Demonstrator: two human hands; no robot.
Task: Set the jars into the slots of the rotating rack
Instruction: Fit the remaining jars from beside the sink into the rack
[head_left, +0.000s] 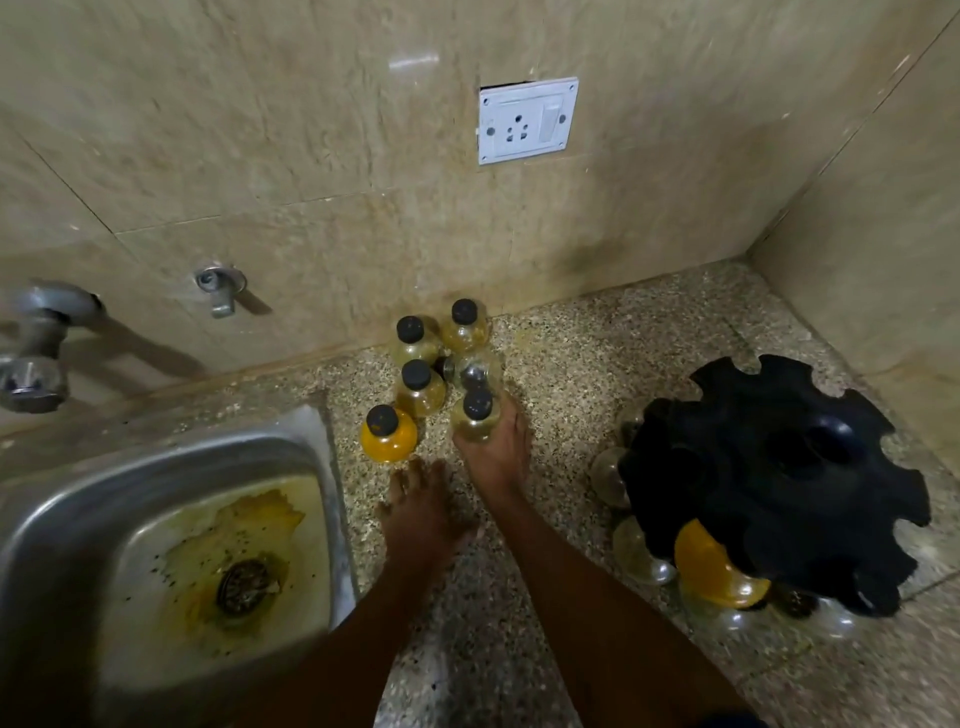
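Observation:
Several small round jars with black caps stand in a cluster on the speckled counter (571, 364) by the back wall. One is filled with yellow powder (388, 435); the others look clear or pale. My right hand (496, 457) is wrapped around the nearest clear jar (475, 420) at the cluster's front right. My left hand (418, 512) hovers just below the yellow jar, fingers apart, holding nothing. The black rotating rack (779, 478) stands to the right, with several jars hanging in its lower slots, one of them yellow (711, 569).
A stained steel sink (156, 519) sits at the left, close to the jars. Taps (36, 353) stick out from the tiled wall above it. A white wall socket (527, 120) is above the jars. A side wall closes the corner at right.

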